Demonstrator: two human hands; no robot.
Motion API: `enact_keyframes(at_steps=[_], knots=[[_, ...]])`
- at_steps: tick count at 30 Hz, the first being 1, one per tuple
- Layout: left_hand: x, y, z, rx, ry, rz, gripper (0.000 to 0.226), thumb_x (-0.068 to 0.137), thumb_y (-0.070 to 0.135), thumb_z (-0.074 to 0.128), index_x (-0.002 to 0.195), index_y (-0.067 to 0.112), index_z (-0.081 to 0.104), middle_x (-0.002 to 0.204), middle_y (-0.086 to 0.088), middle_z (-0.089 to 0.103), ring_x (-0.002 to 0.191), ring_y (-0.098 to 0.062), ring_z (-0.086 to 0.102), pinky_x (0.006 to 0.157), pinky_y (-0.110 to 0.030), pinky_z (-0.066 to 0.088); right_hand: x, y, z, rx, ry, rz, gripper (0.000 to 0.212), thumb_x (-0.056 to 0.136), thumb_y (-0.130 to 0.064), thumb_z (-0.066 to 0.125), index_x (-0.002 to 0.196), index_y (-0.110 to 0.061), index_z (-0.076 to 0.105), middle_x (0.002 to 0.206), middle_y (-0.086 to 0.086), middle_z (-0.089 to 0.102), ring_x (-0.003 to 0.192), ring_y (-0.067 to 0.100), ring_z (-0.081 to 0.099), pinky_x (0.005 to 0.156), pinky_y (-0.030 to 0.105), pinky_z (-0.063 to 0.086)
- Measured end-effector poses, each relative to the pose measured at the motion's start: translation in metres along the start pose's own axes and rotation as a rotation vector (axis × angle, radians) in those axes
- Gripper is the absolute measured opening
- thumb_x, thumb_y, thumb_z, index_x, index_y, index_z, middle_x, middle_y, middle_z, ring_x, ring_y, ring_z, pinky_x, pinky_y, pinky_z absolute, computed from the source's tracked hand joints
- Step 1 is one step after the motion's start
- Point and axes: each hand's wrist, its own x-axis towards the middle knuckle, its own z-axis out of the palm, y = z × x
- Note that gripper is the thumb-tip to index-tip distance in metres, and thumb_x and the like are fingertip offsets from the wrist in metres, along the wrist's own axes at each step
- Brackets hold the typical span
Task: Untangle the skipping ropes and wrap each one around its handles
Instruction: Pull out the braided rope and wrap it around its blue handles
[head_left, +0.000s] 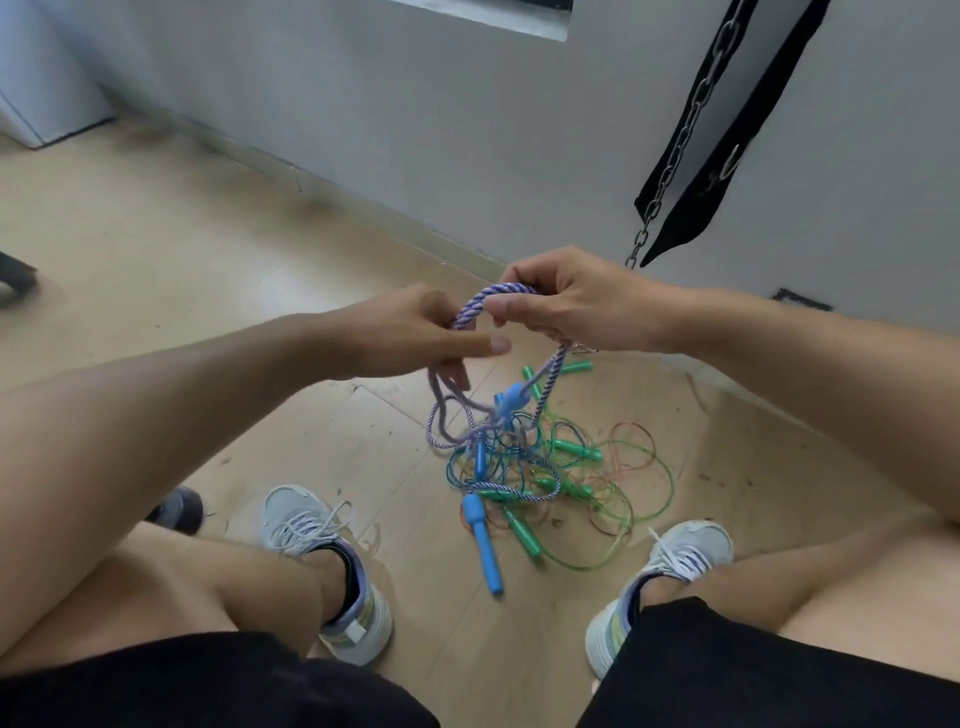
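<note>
Lifting the purple rope (488, 299) clear, my left hand (410, 332) and right hand (571, 306) each pinch its loop (handles still snarled below) above the tangle (545, 467) on the floor (208, 260).

Both hands hold a rope loop (493, 301) above the tangle (545, 467) lying on the floor (156, 249) between two shoes.
</note>
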Motion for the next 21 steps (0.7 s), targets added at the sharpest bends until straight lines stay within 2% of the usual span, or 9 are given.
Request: enact_keyframes(at_steps=[2, 4, 6, 8, 11, 13, 15, 18, 21], knots=[[0.001, -0.003, -0.007, -0.182, 0.081, 0.008, 0.066, 0.084, 0.069, 0.059, 0.053, 0.011, 0.05, 0.049, 0.001, 0.05, 0.055, -0.024, 0.057, 0.089, -0.046, 0.057, -0.004, 0.007, -0.005, 0.02, -0.032, 0.033, 0.025, 0.1, -0.033, 0.06, 0.089, -0.011, 0.068, 0.066, 0.003, 0.041, 0.055, 0.014, 0.035, 0.054, 0.031, 0.029], [0.005, -0.013, -0.017, -0.221, 0.242, -0.012, 0.058, 0.091, 0.061, 0.053, 0.053, 0.019, 0.041, 0.049, 0.005, 0.035, 0.049, -0.016, 0.043, 0.088, -0.048, 0.059, -0.009, 0.017, -0.01, 0.057, -0.055, 0.092, 0.029, 0.099, -0.034, 0.06, 0.097, -0.006, 0.069, 0.063, 0.001, 0.045, 0.054, 0.014, 0.038, 0.056, 0.03, 0.033], [0.006, -0.025, -0.027, -0.118, 0.382, -0.065, 0.056, 0.095, 0.055, 0.053, 0.055, 0.017, 0.043, 0.048, 0.003, 0.042, 0.046, -0.015, 0.051, 0.084, -0.043, 0.06, -0.012, 0.027, -0.014, 0.047, -0.073, 0.154, 0.033, 0.099, -0.037, 0.059, 0.098, -0.005, 0.069, 0.061, -0.001, 0.048, 0.053, 0.014, 0.041, 0.059, 0.032, 0.036], [0.005, -0.038, -0.036, -0.01, 0.47, -0.119, 0.058, 0.095, 0.056, 0.053, 0.056, 0.014, 0.049, 0.053, -0.002, 0.054, 0.06, -0.023, 0.068, 0.075, -0.034, 0.054, -0.014, 0.038, -0.019, -0.016, -0.098, 0.202, 0.033, 0.098, -0.04, 0.06, 0.092, -0.009, 0.069, 0.059, 0.0, 0.051, 0.054, 0.017, 0.043, 0.06, 0.032, 0.037], [-0.003, -0.058, -0.048, -0.002, 0.515, -0.194, 0.057, 0.097, 0.052, 0.053, 0.063, 0.007, 0.061, 0.063, -0.008, 0.065, 0.07, -0.026, 0.065, 0.063, -0.027, 0.044, -0.02, 0.057, -0.028, -0.179, -0.123, 0.284, 0.032, 0.094, -0.044, 0.066, 0.077, -0.016, 0.065, 0.055, -0.004, 0.055, 0.052, 0.013, 0.048, 0.061, 0.031, 0.043], [-0.011, -0.073, -0.055, -0.019, 0.529, -0.265, 0.057, 0.097, 0.053, 0.054, 0.075, 0.002, 0.07, 0.076, -0.011, 0.072, 0.076, -0.026, 0.064, 0.066, -0.026, 0.044, -0.024, 0.067, -0.034, -0.298, -0.128, 0.33, 0.036, 0.093, -0.047, 0.067, 0.076, -0.015, 0.063, 0.056, -0.004, 0.058, 0.051, 0.01, 0.048, 0.061, 0.03, 0.042], [-0.018, -0.089, -0.062, 0.025, 0.548, -0.34, 0.058, 0.096, 0.056, 0.054, 0.078, 0.005, 0.074, 0.086, -0.016, 0.074, 0.084, -0.033, 0.065, 0.072, -0.032, 0.044, -0.026, 0.07, -0.037, -0.375, -0.127, 0.361, 0.038, 0.093, -0.05, 0.065, 0.08, -0.014, 0.065, 0.059, -0.004, 0.062, 0.05, 0.008, 0.044, 0.058, 0.027, 0.037], [-0.02, -0.1, -0.063, 0.121, 0.54, -0.429, 0.054, 0.098, 0.052, 0.052, 0.083, 0.006, 0.075, 0.097, -0.021, 0.073, 0.092, -0.037, 0.064, 0.075, -0.035, 0.042, -0.024, 0.068, -0.034, -0.356, -0.122, 0.364, 0.035, 0.095, -0.05, 0.063, 0.086, -0.016, 0.069, 0.065, -0.004, 0.067, 0.05, 0.005, 0.043, 0.057, 0.024, 0.034], [-0.015, -0.089, -0.056, 0.033, 0.523, -0.306, 0.028, 0.094, 0.037, 0.066, 0.103, 0.011, 0.068, 0.102, -0.006, 0.072, 0.093, -0.023, 0.067, 0.071, -0.03, 0.048, -0.019, 0.061, -0.025, -0.28, -0.135, 0.308, 0.022, 0.097, -0.045, 0.061, 0.097, -0.027, 0.074, 0.061, -0.007, 0.063, 0.051, 0.002, 0.047, 0.057, 0.021, 0.036]])
